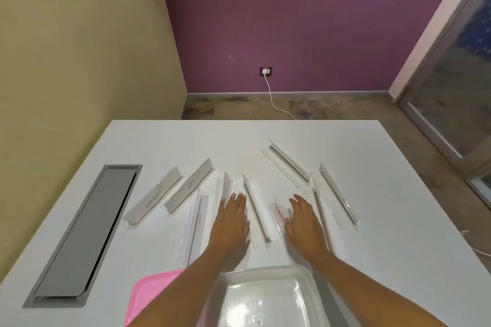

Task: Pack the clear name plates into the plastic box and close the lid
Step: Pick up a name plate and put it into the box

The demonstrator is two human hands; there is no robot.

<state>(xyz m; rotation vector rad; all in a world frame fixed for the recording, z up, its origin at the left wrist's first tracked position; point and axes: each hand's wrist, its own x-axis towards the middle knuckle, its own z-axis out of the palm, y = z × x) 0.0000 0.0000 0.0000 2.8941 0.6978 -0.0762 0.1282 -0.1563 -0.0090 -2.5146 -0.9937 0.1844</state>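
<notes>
Several clear name plates lie fanned out on the white table (292, 135). Two at the left carry paper labels, one reading ELEPHANT (154, 195) and one beside it (190, 188). My left hand (231, 220) rests flat, fingers together, on a clear plate (220, 194). Flat on the table too is my right hand (304, 223), its fingers over a plate with a pink insert (279, 212). Neither hand grips anything. The clear plastic box (265, 297) stands empty at the near edge between my forearms. Its pink lid (148, 292) lies to the box's left.
A grey cable hatch (85, 233) is set into the table at the left. More plates lie at the right (285, 163) (334, 196). A white cable (273, 101) runs from a wall socket down across the floor beyond the table.
</notes>
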